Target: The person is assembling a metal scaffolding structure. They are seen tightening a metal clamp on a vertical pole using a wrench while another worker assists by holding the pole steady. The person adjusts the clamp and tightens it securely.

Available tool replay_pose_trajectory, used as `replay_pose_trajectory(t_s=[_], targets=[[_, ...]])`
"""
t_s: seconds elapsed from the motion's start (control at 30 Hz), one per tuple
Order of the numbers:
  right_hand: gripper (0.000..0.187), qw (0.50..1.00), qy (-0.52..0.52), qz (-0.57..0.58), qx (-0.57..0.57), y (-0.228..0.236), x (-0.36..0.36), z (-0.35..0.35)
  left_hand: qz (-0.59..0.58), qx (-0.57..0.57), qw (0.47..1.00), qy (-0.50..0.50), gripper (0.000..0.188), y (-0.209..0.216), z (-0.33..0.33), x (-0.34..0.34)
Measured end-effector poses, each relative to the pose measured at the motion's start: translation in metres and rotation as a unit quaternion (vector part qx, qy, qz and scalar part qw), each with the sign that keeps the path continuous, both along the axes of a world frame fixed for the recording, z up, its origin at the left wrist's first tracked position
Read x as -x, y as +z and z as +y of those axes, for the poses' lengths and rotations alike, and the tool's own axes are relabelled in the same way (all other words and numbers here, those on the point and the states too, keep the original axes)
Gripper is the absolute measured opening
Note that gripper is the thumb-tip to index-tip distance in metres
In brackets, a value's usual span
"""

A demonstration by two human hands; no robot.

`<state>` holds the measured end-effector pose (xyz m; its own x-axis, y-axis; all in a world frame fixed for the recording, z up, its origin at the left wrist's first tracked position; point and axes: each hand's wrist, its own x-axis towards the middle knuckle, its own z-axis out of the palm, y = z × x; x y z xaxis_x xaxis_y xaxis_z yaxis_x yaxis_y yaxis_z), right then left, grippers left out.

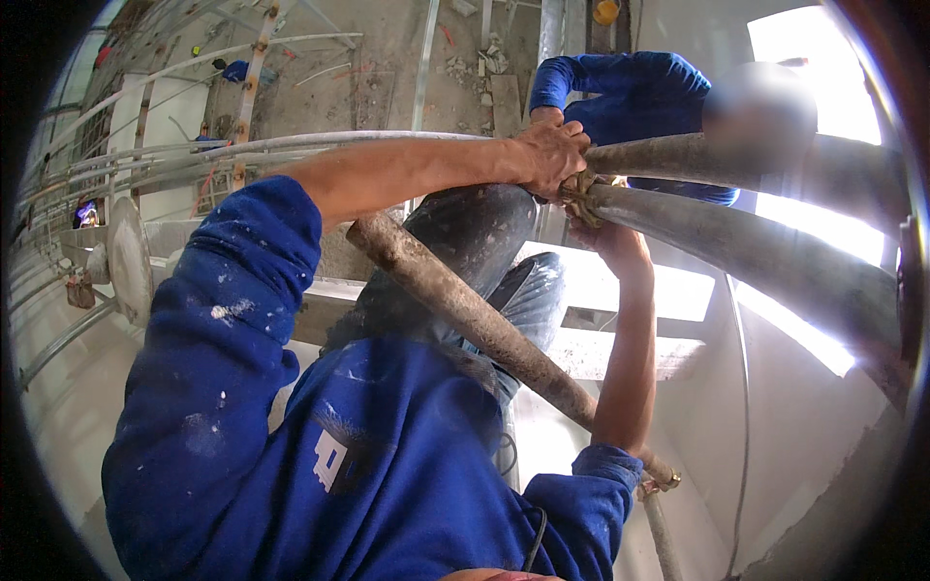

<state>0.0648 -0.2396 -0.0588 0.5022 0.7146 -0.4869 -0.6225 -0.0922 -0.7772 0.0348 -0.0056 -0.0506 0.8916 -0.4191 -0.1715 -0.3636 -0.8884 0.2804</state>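
Note:
A rusty scaffold clamp (579, 198) sits at the end of a grey steel tube (717, 218). A second steel tube (668, 155) runs just behind it. My left hand (550, 160) reaches over from the left, its fingers curled closed at the clamp's upper side. From below, my right hand (616, 245) grips the clamp's underside, with its fingertips partly hidden by the clamp and tube. Beneath my arms a dusty brown tube (465, 310) slants down to the right, with another clamp (670, 480) near its lower end.
A co-worker (630, 97) in blue stands beyond the tubes, one arm reaching close to my left hand. Long thin pipes (291, 145) and rusty uprights (254, 87) stand at left. Far below lies a debris-strewn floor (387, 77). A cable (744, 387) hangs by the right wall.

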Motion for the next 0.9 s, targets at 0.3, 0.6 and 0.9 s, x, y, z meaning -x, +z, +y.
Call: replay_pose_trajectory(t_s=[0.3,0.6,0.9], targets=[[0.058,0.984,0.031,-0.165,0.067,0.012,0.006,0.008,0.051,0.176,0.983,-0.032,0.089,0.002,0.007,-0.001],[0.053,0.999,-0.009,-0.041,-0.01,-0.016,-0.005,-0.038,0.332,0.462,0.823,-0.006,0.074,0.006,0.016,0.001],[0.051,0.797,0.081,-0.563,0.204,-0.021,-0.014,-0.029,0.246,0.476,0.844,0.029,0.074,0.005,0.015,0.006]])
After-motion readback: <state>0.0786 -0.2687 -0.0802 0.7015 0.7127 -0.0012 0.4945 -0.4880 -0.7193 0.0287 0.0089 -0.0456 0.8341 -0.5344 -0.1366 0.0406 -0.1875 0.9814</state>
